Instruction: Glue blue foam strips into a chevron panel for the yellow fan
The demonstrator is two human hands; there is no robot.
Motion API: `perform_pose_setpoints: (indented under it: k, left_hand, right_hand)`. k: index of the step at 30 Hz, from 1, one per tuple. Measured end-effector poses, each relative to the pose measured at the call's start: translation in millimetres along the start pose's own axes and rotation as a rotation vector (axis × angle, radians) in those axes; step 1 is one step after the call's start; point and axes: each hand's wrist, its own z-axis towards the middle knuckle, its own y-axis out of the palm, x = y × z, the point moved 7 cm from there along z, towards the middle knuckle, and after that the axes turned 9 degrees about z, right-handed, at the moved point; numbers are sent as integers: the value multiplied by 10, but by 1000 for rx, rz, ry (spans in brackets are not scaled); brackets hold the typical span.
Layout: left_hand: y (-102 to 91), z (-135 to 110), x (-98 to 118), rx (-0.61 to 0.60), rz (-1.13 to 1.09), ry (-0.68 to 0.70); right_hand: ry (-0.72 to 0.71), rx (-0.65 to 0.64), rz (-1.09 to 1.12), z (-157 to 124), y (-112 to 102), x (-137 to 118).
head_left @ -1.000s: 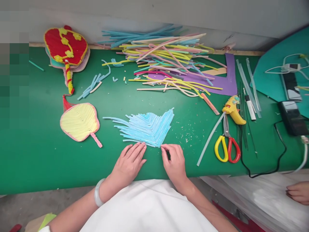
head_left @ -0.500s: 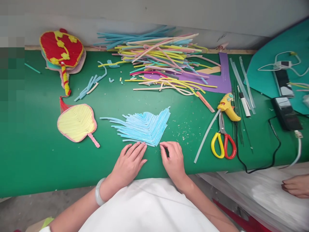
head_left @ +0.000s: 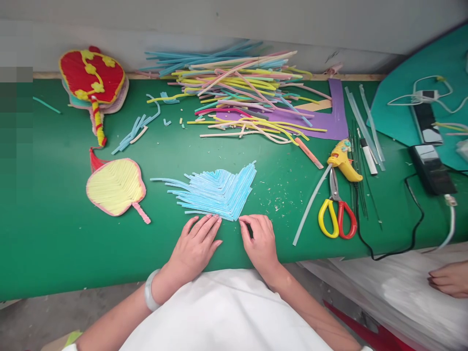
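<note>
In front of me lies a flat piece of light blue pipe cleaners, laid side by side in a V pattern, with loose ends sticking out on its left. My left hand rests flat, fingers stretched out, its fingertips at the piece's lower edge. At the lower right corner, my right hand has thumb and forefinger pinched together beside the blue strips. Whatever sits between those fingertips is too small to make out. Left of the piece is a pale yellow leaf-shaped fan with a pink rim and handle.
A heap of coloured pipe cleaners lies at the back over a purple sheet. On the right are scissors, a yellow glue gun and a black power bank. A red fan lies back left. Another person's hand shows at right.
The whole view has shifted very slightly. Both hands and the blue piece keep nearly the same positions; the right fingertips sit marginally closer to the lower corner.
</note>
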Motion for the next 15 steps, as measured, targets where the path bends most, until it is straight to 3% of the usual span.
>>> perform_pose_setpoints:
  k: [15]
  left_hand:
    - [-19,-2,-33,-2,2,-60]
  right_hand:
    - [-57,17,-41,-2,7,-10]
